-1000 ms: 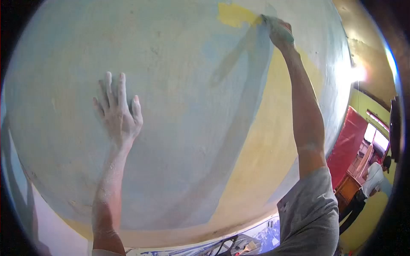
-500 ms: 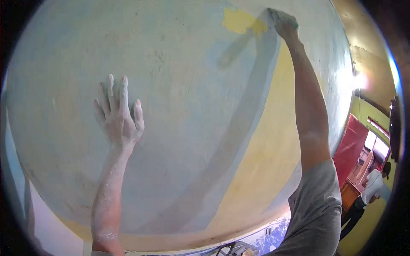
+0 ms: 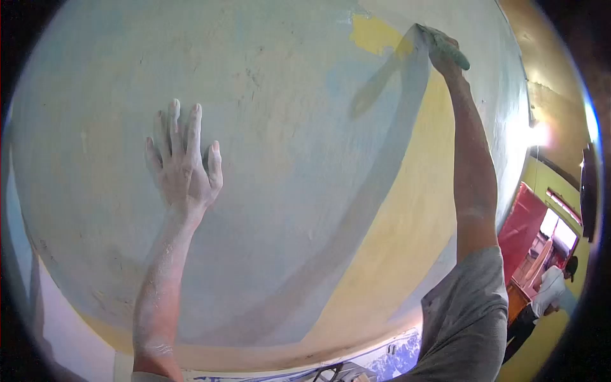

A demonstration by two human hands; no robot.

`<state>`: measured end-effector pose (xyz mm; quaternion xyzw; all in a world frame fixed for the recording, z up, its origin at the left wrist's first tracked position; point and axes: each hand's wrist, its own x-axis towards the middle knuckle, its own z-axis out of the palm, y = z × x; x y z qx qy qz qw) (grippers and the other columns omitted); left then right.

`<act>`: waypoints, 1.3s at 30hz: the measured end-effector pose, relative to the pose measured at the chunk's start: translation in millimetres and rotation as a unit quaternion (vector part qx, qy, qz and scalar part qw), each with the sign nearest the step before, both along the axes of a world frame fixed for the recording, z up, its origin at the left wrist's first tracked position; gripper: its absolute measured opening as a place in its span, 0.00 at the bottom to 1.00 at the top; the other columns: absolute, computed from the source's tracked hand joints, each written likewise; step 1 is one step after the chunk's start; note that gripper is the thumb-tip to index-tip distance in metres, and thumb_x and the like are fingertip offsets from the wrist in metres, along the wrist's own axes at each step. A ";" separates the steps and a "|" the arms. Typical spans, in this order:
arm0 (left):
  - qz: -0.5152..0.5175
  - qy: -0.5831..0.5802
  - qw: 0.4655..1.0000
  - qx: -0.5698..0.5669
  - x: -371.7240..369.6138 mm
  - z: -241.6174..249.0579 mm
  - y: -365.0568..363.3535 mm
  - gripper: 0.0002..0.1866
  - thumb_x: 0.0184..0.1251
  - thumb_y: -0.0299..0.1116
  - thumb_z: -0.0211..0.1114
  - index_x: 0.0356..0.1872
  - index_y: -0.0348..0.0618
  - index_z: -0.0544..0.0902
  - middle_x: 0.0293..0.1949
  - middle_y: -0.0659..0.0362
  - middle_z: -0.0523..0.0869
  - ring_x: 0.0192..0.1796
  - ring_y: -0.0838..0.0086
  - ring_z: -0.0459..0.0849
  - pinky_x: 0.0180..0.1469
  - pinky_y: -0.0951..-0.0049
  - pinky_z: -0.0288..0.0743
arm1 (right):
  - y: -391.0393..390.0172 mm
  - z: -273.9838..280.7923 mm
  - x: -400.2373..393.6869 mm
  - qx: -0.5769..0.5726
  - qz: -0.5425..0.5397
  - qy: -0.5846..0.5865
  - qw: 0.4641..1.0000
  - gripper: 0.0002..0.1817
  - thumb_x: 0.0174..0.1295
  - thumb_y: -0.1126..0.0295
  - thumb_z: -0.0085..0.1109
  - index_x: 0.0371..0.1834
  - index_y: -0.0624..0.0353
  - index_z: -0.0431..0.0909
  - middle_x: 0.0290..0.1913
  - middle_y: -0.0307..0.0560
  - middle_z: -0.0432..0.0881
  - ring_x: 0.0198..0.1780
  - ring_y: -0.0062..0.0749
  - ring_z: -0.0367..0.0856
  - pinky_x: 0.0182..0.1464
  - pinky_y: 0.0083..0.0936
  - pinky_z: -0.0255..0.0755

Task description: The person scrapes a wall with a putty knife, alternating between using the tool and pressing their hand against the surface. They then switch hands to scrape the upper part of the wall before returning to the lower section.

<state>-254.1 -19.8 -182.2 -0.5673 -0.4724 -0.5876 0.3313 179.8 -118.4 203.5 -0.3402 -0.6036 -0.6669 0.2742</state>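
A painted wall (image 3: 273, 178) in worn grey-blue and yellow fills most of the view. My left hand (image 3: 186, 172), coated in pale dust, lies flat against it with fingers spread. Higher up on the right, my right hand (image 3: 445, 56) is wrapped around a scraper (image 3: 459, 60) with a greenish, rounded handle. The dark blade end points up and left and meets the wall beside a bright yellow patch (image 3: 377, 35). The arm and tool cast a long shadow across the wall.
At the far right a person (image 3: 548, 293) in a light top stands near a red panel (image 3: 523, 219) and a window. A bright lamp (image 3: 538, 135) shines by the wall's right edge. Blue-and-white sheeting (image 3: 398, 360) and clutter lie along the bottom.
The view has shifted slightly. My right hand has turned, so more of the scraper's handle shows. My left hand stays flat on the wall.
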 end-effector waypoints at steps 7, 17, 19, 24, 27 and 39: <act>-0.008 -0.007 1.000 0.012 -2.8 -1.2 -1.1 0.32 0.74 0.48 0.46 0.77 0.56 0.56 0.78 0.54 0.53 0.79 0.52 0.49 0.75 0.38 0.44 | -8.8 33.7 1.4 -0.016 -0.008 0.049 0.999 0.13 0.69 0.69 0.54 0.52 0.56 0.83 0.51 0.48 0.86 0.55 0.36 0.84 0.58 0.29 0.77; -0.012 -0.009 0.999 0.035 -1.9 -2.4 -1.6 0.32 0.73 0.45 0.48 0.77 0.57 0.57 0.78 0.55 0.55 0.79 0.51 0.50 0.75 0.38 0.45 | -13.9 3.6 2.4 -0.088 0.144 0.038 0.985 0.14 0.69 0.70 0.54 0.52 0.60 0.83 0.53 0.50 0.85 0.53 0.35 0.84 0.57 0.30 0.78; -0.027 -0.015 0.999 0.032 0.7 -3.9 -2.7 0.31 0.74 0.45 0.48 0.77 0.57 0.56 0.78 0.55 0.55 0.79 0.51 0.50 0.75 0.38 0.44 | -14.5 15.2 2.5 -0.070 0.075 0.075 0.992 0.13 0.71 0.68 0.54 0.52 0.61 0.83 0.53 0.50 0.85 0.54 0.35 0.83 0.59 0.30 0.76; -0.011 -0.013 0.999 0.030 -1.6 -10.5 0.9 0.32 0.74 0.46 0.47 0.77 0.56 0.56 0.78 0.55 0.54 0.79 0.52 0.50 0.75 0.39 0.44 | -13.2 -20.4 2.7 -0.100 0.164 -0.016 0.981 0.14 0.70 0.69 0.51 0.52 0.61 0.83 0.52 0.50 0.85 0.54 0.38 0.84 0.59 0.28 0.76; 0.000 -0.009 0.999 0.041 2.5 -8.9 2.3 0.31 0.74 0.46 0.46 0.77 0.56 0.56 0.78 0.55 0.54 0.79 0.53 0.50 0.76 0.40 0.45 | -7.9 4.2 3.3 -0.013 0.049 -0.012 0.999 0.14 0.69 0.71 0.51 0.51 0.60 0.83 0.52 0.52 0.85 0.54 0.37 0.84 0.59 0.29 0.76; -0.016 -0.016 0.999 0.027 0.3 -7.8 1.7 0.31 0.74 0.45 0.46 0.77 0.56 0.56 0.78 0.57 0.55 0.80 0.54 0.50 0.76 0.41 0.44 | 4.0 -17.0 -1.3 0.033 0.021 -0.015 0.999 0.15 0.63 0.76 0.54 0.52 0.55 0.84 0.51 0.52 0.85 0.56 0.45 0.82 0.59 0.35 0.77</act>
